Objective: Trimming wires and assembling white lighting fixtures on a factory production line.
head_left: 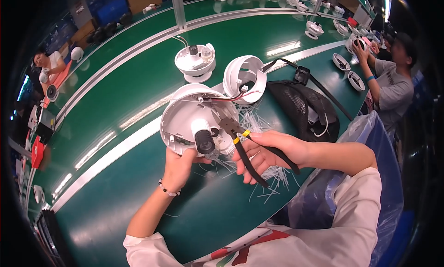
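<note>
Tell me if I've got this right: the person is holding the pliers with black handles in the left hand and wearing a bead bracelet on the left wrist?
Not quite: the pliers with black handles are in the right hand, not the left. The head view shows it. The bead bracelet is on the left wrist, just as you said.

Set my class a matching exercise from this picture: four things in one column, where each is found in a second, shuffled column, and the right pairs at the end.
Things
1. pliers
2. white round housing
3. beaded bracelet
4. thin white strips

Places
A. worn around the left wrist
B. scattered over the green bench
C. in the right hand
D. held at its lower edge by the left hand

Pairs: 1-C, 2-D, 3-A, 4-B
</note>
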{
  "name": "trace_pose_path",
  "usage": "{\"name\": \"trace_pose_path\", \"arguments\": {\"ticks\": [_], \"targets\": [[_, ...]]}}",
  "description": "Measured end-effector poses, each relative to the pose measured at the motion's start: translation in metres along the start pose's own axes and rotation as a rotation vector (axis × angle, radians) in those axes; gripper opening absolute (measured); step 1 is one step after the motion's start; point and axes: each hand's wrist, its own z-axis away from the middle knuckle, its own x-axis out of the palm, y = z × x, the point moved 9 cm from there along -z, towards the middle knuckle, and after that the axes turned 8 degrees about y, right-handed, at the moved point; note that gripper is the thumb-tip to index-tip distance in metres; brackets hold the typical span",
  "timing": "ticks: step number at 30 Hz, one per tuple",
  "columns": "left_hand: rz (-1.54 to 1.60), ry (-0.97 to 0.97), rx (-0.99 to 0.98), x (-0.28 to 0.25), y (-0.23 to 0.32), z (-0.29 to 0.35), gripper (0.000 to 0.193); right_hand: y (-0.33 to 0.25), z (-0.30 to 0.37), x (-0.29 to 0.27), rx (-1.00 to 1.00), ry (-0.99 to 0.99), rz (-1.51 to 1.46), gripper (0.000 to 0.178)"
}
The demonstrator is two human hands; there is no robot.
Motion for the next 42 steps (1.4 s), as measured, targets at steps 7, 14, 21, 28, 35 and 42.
{"name": "trace_pose_path", "arguments": {"ticks": [7,14,21,28,35,42], "targets": [[-0.119,-0.073,0.027,0.006,-0.001,0.005,0.029,0.000,0.000,0.001,-0.010,-0.014,-0.033,0.053],[-0.145,-0.023,0.074,-0.001,-0.002,0.003,0.031,-0.003,0.001,0.000,-0.008,0.012,-0.019,0.051],[-0.110,-0.021,-0.003,0.001,-0.008,0.002,0.034,-0.005,0.002,-0.003,-0.034,0.075,0.006,0.046],[-0.060,0.079,0.039,-0.013,0.000,-0.003,0.030,0.004,-0.001,-0.001,0.028,0.040,0.056,0.046],[0.150,0.110,-0.069,-0.023,-0.001,-0.017,0.032,0.000,0.007,0.002,0.008,-0.021,0.002,0.046],[0.532,0.139,0.020,-0.115,0.008,-0.068,0.034,0.016,0.002,-0.001,0.050,0.054,0.041,0.054]]}}
